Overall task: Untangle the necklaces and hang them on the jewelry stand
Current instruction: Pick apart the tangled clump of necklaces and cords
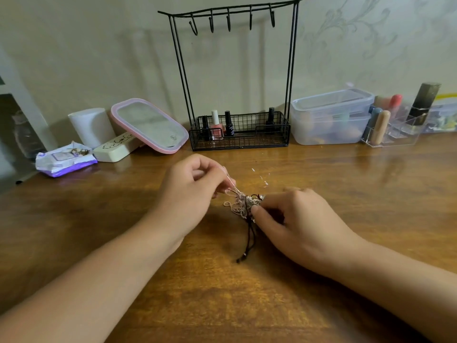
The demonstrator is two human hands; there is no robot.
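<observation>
At the middle of the wooden table (321, 305), seen from the head camera, a tangle of necklaces (243, 203) lies between two hands. Left hand (190, 191), at nine o'clock of the tangle, has its fingers curled and pinches a thin pale chain that runs taut down into the knot. Right hand (294, 219), at three o'clock, pinches the knot itself between thumb and forefinger, its other fingers folded. One dark cord (248, 238) trails from the tangle toward six o'clock and lies on the wood; how many chains are in the knot I cannot tell.

At twelve o'clock stands one black wire jewelry stand (237, 78) with five hooks, all bare, and four nail polish bottles (217, 126) in its basket. Toward ten o'clock are one pink-rimmed mirror (148, 125), one white cylinder (91, 126) and one wipes packet (65, 159). Toward two o'clock sit two stacked clear containers (331, 117) and one clear organiser (395, 129).
</observation>
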